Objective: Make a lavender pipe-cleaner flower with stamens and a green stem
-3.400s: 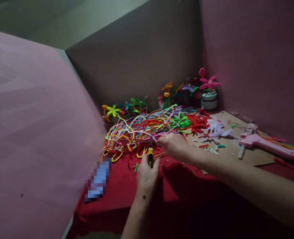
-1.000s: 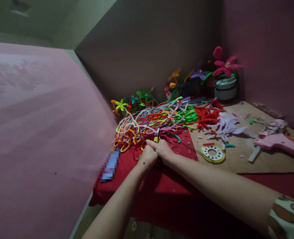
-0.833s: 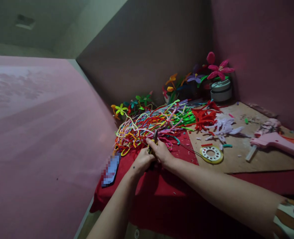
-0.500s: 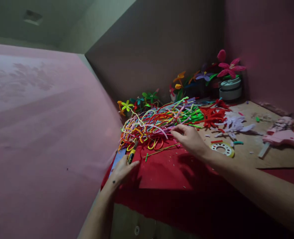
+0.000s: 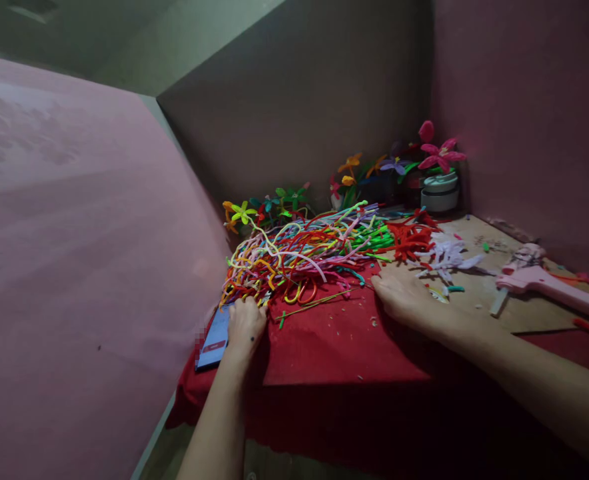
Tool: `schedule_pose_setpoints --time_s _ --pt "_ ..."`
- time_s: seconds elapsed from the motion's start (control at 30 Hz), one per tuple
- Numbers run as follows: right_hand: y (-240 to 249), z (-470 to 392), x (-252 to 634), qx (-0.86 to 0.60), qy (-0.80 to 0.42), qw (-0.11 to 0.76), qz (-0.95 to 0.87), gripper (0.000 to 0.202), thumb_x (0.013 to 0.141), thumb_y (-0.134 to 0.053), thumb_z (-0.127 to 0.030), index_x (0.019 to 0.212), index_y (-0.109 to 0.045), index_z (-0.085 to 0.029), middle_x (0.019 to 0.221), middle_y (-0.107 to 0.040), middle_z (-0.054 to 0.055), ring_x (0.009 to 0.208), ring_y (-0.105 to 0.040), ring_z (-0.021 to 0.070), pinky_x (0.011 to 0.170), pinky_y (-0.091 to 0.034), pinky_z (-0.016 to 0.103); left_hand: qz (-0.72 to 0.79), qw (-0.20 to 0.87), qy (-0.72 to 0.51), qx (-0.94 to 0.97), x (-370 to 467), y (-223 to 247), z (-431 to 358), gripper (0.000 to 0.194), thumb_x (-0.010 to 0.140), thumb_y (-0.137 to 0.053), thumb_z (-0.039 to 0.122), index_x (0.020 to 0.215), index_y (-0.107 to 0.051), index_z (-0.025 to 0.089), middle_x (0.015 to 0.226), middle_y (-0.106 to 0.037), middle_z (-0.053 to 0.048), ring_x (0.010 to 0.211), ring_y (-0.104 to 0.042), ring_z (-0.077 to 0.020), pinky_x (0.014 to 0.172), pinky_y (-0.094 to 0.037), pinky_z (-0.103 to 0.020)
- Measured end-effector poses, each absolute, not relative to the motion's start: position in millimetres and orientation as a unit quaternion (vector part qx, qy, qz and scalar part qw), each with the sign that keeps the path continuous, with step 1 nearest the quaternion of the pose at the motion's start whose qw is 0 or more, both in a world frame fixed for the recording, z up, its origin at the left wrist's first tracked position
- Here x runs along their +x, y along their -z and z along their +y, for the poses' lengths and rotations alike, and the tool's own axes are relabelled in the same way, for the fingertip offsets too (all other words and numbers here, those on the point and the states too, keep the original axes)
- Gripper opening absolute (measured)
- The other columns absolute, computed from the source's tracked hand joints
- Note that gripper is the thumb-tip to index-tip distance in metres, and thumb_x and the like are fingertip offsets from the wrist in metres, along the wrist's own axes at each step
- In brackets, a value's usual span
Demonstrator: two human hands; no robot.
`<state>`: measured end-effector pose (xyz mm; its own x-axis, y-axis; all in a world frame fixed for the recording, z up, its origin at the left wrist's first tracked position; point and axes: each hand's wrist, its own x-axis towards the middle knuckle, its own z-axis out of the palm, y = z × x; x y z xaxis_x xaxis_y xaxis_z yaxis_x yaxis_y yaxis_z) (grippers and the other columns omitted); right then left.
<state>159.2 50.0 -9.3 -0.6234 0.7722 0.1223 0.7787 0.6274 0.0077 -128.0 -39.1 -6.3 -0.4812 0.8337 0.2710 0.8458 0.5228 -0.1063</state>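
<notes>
My left hand (image 5: 247,327) is at the left front of a heap of coloured pipe cleaners (image 5: 304,243), fingers curled down and tips hidden. It is beside a phone or tablet (image 5: 217,340) on the red cloth (image 5: 319,353). My right hand (image 5: 402,297) is closed low over the cloth, right of the heap; whatever its fingertips pinch, if anything, is too small to make out. A teal pipe cleaner (image 5: 352,275) lies near those fingertips. Between the hands are a thin yellowish stem (image 5: 314,305), a short green piece (image 5: 282,320) and looped yellow and red handles (image 5: 302,291).
Red (image 5: 409,240) and white (image 5: 447,257) fuzzy bunches lie on a brown board (image 5: 474,310) at right, with a pink glue gun (image 5: 539,283). Pipe-cleaner flowers (image 5: 442,157) and a grey round container (image 5: 439,193) stand behind. A pink wall (image 5: 99,267) borders the left.
My left hand has turned from spread fingers to curled ones; the yellow-black tool beside it is now hidden. My right hand has drawn away from the heap and closed. The view has shifted.
</notes>
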Motion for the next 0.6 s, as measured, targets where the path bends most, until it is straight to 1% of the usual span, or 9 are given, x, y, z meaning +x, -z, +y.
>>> schedule_pose_setpoints --time_s 0.1,0.17,0.2,0.27,0.37,0.47,0.53,0.6 --pt "9.7 51.1 157.5 -0.447 0.01 0.044 -0.894 0.029 0.075 -0.039 -0.002 0.09 -0.064 -0.008 0.087 -0.066 0.019 0.086 -0.061 0.0276 0.066 -0.039 0.032 -0.808 0.195 0.043 -0.554 -112.3 0.6 -27.0 0.03 0.082 -0.043 0.023 0.106 -0.059 0.017 0.1 -0.057 -0.013 0.096 -0.053 -0.023 0.083 -0.04 -0.032" --pt "8.8 52.5 158.7 -0.456 0.009 0.047 -0.889 0.03 0.075 -0.039 -0.002 0.093 -0.062 -0.008 0.089 -0.065 0.019 0.086 -0.061 0.0274 0.063 -0.038 0.031 -0.768 0.218 0.05 -0.601 -101.5 1.3 -14.9 0.03 0.082 -0.043 0.019 0.107 -0.059 0.024 0.097 -0.057 -0.008 0.094 -0.052 -0.0192 0.078 -0.041 -0.027" --pt "8.2 53.5 160.2 -0.468 0.008 0.05 -0.882 0.03 0.075 -0.039 -0.002 0.094 -0.062 -0.008 0.091 -0.065 0.019 0.085 -0.061 0.0274 0.062 -0.038 0.031 -0.749 0.228 0.05 -0.62 -97.4 2.7 -8.5 0.029 0.083 -0.043 0.019 0.105 -0.06 0.025 0.095 -0.056 -0.007 0.092 -0.051 -0.019 0.074 -0.041 -0.026" --pt "6.9 56.1 164.8 -0.493 -0.003 0.067 -0.868 0.031 0.074 -0.04 -0.003 0.097 -0.06 -0.009 0.093 -0.063 0.018 0.085 -0.061 0.0269 0.06 -0.037 0.03 -0.715 0.246 0.047 -0.653 -93.2 6.1 3.1 0.023 0.082 -0.046 0.022 0.097 -0.063 0.025 0.091 -0.056 -0.007 0.088 -0.051 -0.02 0.068 -0.041 -0.026" --pt "4.8 60.1 173.4 -0.501 -0.03 0.123 -0.856 0.029 0.074 -0.044 -0.007 0.098 -0.06 -0.012 0.093 -0.063 0.014 0.086 -0.059 0.0237 0.062 -0.036 0.028 -0.669 0.267 0.045 -0.692 -96.6 7.6 12.0 0.018 0.081 -0.049 0.024 0.087 -0.066 0.023 0.087 -0.058 -0.007 0.086 -0.05 -0.0212 0.067 -0.041 -0.028" --pt "0.9 62.4 178.6 -0.466 -0.024 0.205 -0.86 0.025 0.076 -0.045 -0.009 0.092 -0.063 -0.015 0.088 -0.064 0.01 0.085 -0.055 0.0206 0.066 -0.035 0.027 -0.635 0.287 0.057 -0.715 -104.0 0.0 9.5 0.022 0.085 -0.044 0.021 0.089 -0.066 0.021 0.096 -0.06 -0.009 0.089 -0.05 -0.0216 0.072 -0.041 -0.03" --pt "-2.9 64.5 178.6 -0.445 0.003 0.251 -0.86 0.024 0.077 -0.046 -0.01 0.087 -0.066 -0.016 0.084 -0.065 0.009 0.084 -0.052 0.0211 0.068 -0.035 0.028 -0.611 0.312 0.076 -0.724 -106.1 -9.7 4.1 0.024 0.086 -0.042 0.019 0.092 -0.065 0.019 0.104 -0.06 -0.01 0.092 -0.049 -0.0224 0.075 -0.041 -0.031" --pt "-6.1 69.1 176.6 -0.445 0.014 0.28 -0.851 0.022 0.077 -0.048 -0.011 0.085 -0.068 -0.017 0.082 -0.066 0.008 0.084 -0.05 0.0223 0.069 -0.034 0.03 -0.559 0.348 0.096 -0.746 -103.3 -20.9 -2.2 0.023 0.085 -0.043 0.016 0.095 -0.064 0.017 0.1 -0.063 -0.01 0.089 -0.05 -0.0218 0.075 -0.042 -0.031"
